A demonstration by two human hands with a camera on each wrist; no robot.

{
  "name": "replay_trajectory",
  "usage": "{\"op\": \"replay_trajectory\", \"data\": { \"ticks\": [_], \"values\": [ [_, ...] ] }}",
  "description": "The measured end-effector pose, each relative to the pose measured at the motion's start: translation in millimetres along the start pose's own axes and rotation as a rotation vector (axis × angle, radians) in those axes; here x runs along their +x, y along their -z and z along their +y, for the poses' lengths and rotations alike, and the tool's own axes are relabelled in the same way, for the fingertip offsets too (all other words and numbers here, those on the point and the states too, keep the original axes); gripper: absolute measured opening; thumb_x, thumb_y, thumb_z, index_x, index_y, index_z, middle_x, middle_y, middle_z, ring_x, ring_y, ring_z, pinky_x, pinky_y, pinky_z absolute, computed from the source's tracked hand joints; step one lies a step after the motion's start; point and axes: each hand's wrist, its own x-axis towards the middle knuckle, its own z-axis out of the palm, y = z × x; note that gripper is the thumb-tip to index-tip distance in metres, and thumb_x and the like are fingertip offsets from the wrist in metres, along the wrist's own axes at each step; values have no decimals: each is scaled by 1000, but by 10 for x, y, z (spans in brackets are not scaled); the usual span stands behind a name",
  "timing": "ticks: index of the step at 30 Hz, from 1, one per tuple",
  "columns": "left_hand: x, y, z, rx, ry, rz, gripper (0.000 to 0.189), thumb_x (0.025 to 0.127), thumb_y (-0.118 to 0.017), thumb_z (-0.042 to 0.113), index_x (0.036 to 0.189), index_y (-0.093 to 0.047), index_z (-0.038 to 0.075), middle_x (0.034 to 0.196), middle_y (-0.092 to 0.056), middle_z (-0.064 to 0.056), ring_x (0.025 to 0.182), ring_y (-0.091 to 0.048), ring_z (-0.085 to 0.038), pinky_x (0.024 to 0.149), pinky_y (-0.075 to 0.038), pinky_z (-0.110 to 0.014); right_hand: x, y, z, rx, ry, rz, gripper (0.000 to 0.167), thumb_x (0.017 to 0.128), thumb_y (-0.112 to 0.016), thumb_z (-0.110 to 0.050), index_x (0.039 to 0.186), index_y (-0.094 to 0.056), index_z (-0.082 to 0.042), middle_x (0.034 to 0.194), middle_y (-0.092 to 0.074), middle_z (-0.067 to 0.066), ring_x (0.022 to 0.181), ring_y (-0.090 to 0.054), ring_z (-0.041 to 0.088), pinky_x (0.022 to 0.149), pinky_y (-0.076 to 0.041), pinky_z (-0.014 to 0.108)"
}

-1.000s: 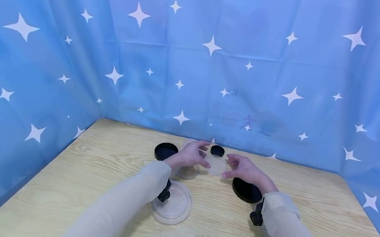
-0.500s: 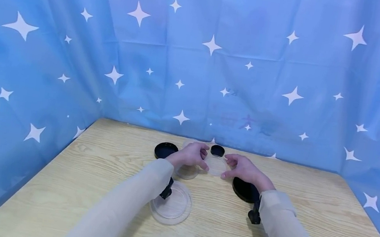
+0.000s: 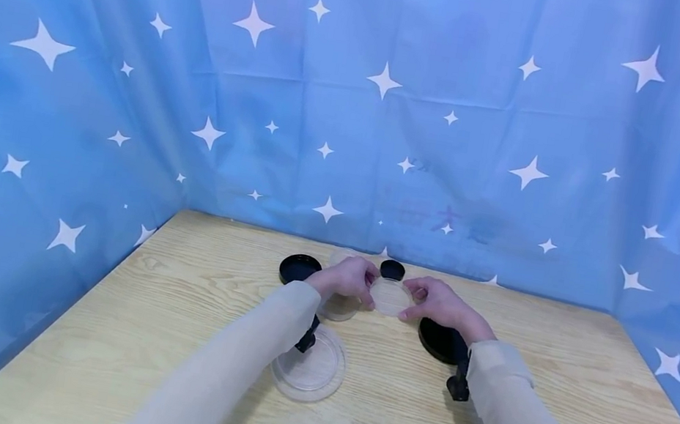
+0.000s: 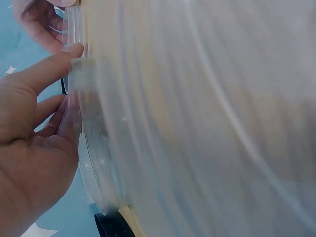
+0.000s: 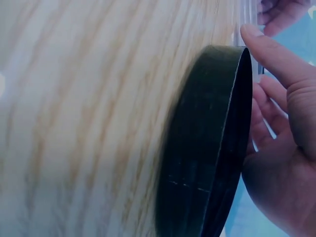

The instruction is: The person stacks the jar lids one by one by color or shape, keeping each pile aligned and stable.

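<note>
Near the back of the table, a small clear round plastic dish (image 3: 390, 298) is gripped from both sides. My left hand (image 3: 349, 278) holds its left edge, thumb nearer me and fingers toward the back. On the opposite edge my right hand (image 3: 441, 306) does the same with thumb and fingers. Just behind it sits a small round black dish (image 3: 392, 270). Another clear dish (image 3: 341, 308) is partly hidden under my left hand. In the right wrist view a larger black dish (image 5: 197, 148) stands close beside my right hand.
A large clear dish (image 3: 310, 370) lies below my left wrist. One black dish (image 3: 299, 269) is left of my left hand, and a further clear dish (image 3: 341, 254) is half hidden behind that hand. A blue star-patterned curtain (image 3: 295, 160) borders the table's back.
My left fingers have come in to the right onto the clear dish's edge, and both hands now grip it. The other dishes stay in place.
</note>
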Motion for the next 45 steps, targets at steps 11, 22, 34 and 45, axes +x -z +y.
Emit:
{"op": "replay_trajectory", "data": {
  "ticks": [11,22,34,45],
  "values": [
    [1,23,0,-38,13,36,64,79,-90,11,137,-64,2,107,-66,-5,93,-56,-14,86,-48,-25,-50,58,-68,39,25,-4,74,87,-84,-18,146,-48,7,133,-58,27,120,-56,42,100,-48,53],
    [-39,53,24,-208,-18,72,63,80,-88,5,138,-62,-1,115,-66,-13,93,-57,-14,84,-50,-24,-114,140,-53,84,59,16,71,91,-80,-19,150,-47,3,145,-49,29,119,-57,40,101,-47,56],
    [-332,211,63,-352,-80,120,63,81,-86,4,138,-60,-3,122,-63,-23,93,-60,-15,82,-52,-25,-213,172,-310,43,78,71,71,89,-83,-24,150,-51,-5,143,-53,24,122,-54,38,96,-51,52],
    [-811,291,26,-387,-66,162,63,77,-88,2,135,-62,-4,115,-66,-19,94,-64,-15,87,-54,-27,-321,-41,-629,62,155,62,68,87,-85,-19,144,-55,2,134,-59,23,113,-57,33,85,-54,40]
  ]
}}
